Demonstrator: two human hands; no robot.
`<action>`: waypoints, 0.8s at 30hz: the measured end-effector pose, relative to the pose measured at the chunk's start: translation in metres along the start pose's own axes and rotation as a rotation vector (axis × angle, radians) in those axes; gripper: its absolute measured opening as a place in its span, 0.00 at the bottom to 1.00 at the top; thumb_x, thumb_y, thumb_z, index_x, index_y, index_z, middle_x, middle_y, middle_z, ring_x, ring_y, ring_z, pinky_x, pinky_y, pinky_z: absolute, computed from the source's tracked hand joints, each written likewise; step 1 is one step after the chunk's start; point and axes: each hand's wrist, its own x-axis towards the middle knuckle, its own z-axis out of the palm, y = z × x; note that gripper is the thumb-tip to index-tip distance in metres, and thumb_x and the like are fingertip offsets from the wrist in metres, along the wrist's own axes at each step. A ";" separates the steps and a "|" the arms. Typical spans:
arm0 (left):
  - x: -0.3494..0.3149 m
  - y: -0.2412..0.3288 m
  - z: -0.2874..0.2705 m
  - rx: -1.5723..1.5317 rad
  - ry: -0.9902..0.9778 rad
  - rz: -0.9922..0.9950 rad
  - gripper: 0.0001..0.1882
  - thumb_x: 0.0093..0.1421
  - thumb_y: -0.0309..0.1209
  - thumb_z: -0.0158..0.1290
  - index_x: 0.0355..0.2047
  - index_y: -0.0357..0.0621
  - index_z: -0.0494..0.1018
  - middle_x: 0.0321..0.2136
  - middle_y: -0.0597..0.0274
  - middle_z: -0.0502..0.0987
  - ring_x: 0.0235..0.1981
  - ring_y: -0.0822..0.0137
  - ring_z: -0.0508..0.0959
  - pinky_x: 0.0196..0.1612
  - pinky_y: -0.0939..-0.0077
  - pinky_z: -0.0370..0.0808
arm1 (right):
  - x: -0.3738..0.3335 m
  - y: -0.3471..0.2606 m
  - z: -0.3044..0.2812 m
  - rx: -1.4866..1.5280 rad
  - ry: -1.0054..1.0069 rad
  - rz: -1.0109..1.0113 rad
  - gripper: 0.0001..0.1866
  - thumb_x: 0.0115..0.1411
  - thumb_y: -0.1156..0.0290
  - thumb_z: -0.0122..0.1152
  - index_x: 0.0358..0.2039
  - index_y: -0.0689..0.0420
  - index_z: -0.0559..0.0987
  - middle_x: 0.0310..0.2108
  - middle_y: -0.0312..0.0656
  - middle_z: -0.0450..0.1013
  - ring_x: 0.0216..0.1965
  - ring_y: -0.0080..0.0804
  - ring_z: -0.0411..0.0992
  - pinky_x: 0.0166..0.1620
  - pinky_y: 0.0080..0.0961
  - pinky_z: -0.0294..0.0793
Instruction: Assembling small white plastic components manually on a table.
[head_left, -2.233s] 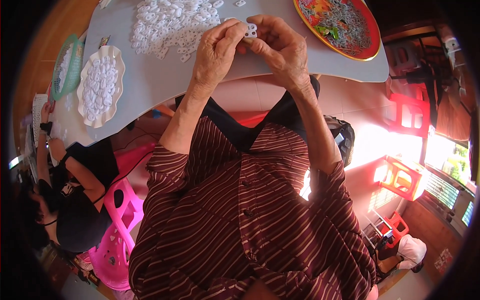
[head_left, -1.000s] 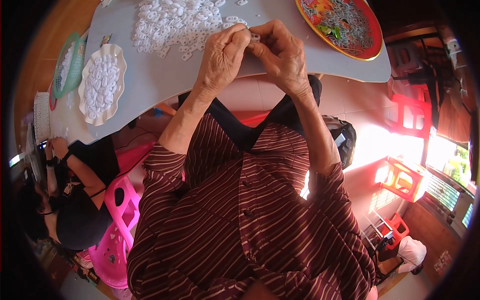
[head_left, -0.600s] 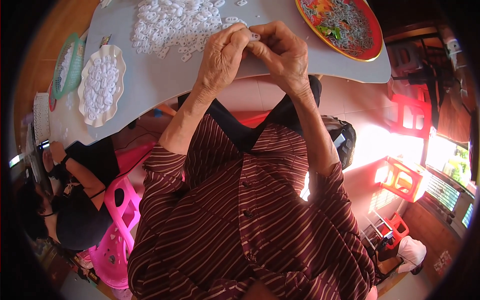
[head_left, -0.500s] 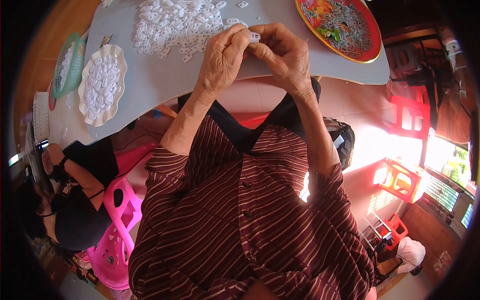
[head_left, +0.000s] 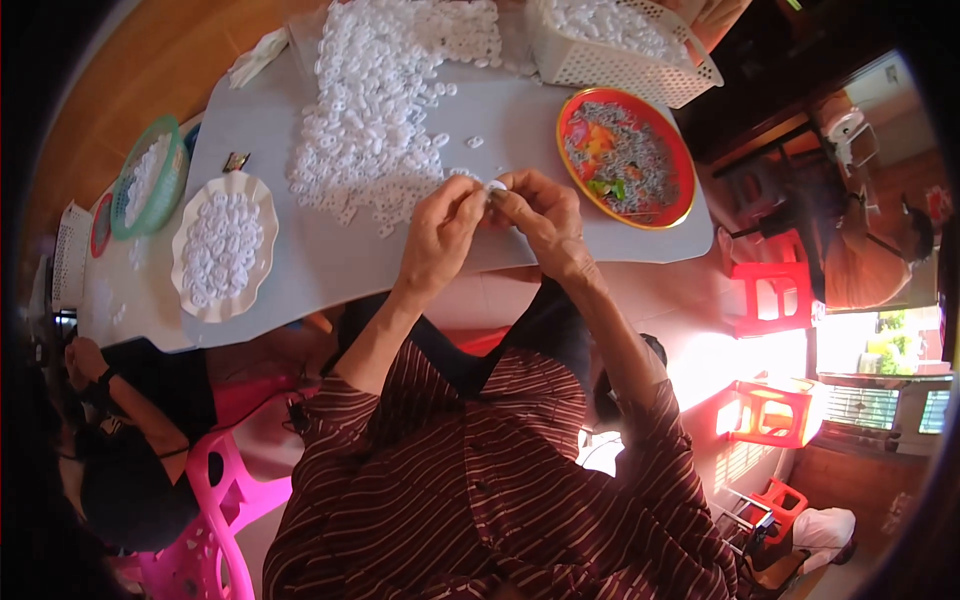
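Over the table's near edge, my left hand [head_left: 441,232] and my right hand [head_left: 545,215] meet with fingertips pinched. A small white plastic piece [head_left: 497,185] shows between them, mostly covered by the fingers, and both hands appear to grip it. Beyond my left hand spreads a large heap of white oval plastic pieces with holes [head_left: 365,120]. To the right of my hands lies a round red tray [head_left: 686,190] with a gold rim, filled with small grey metal parts and a bit of green. A scalloped cream dish [head_left: 262,205] of white pieces sits at the left.
A white perforated basket [head_left: 640,82] of white pieces stands at the far right of the grey table [head_left: 325,255]. Far left is a green basket [head_left: 172,180]. A person [head_left: 135,430] sits at lower left by a pink chair [head_left: 235,480]; red stools [head_left: 770,412] stand at right.
The view has shifted, showing more of the table's far side and the perforated basket. My hands stay together, and the white piece has turned between the fingertips.
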 end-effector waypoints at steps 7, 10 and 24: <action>-0.005 -0.011 -0.002 -0.188 0.088 -0.006 0.13 0.63 0.35 0.43 0.28 0.37 0.69 0.23 0.64 0.71 0.26 0.75 0.69 0.31 0.82 0.66 | 0.117 -0.079 -0.096 -0.461 0.415 -0.294 0.11 0.57 0.69 0.51 0.23 0.63 0.76 0.21 0.36 0.72 0.23 0.19 0.68 0.32 0.17 0.70; -0.004 -0.018 -0.001 -0.344 0.148 -0.028 0.14 0.64 0.33 0.41 0.27 0.36 0.68 0.23 0.64 0.70 0.28 0.74 0.68 0.37 0.80 0.65 | 0.147 -0.094 -0.110 -0.290 0.640 -0.019 0.12 0.59 0.70 0.54 0.27 0.69 0.75 0.17 0.35 0.66 0.18 0.21 0.62 0.22 0.18 0.65; -0.006 -0.018 -0.004 -0.365 0.226 -0.076 0.11 0.63 0.34 0.42 0.30 0.39 0.69 0.23 0.66 0.70 0.30 0.76 0.68 0.38 0.81 0.65 | 0.118 0.002 -0.027 -1.101 -0.350 -0.370 0.09 0.49 0.74 0.59 0.32 0.61 0.79 0.26 0.47 0.75 0.27 0.40 0.74 0.35 0.29 0.73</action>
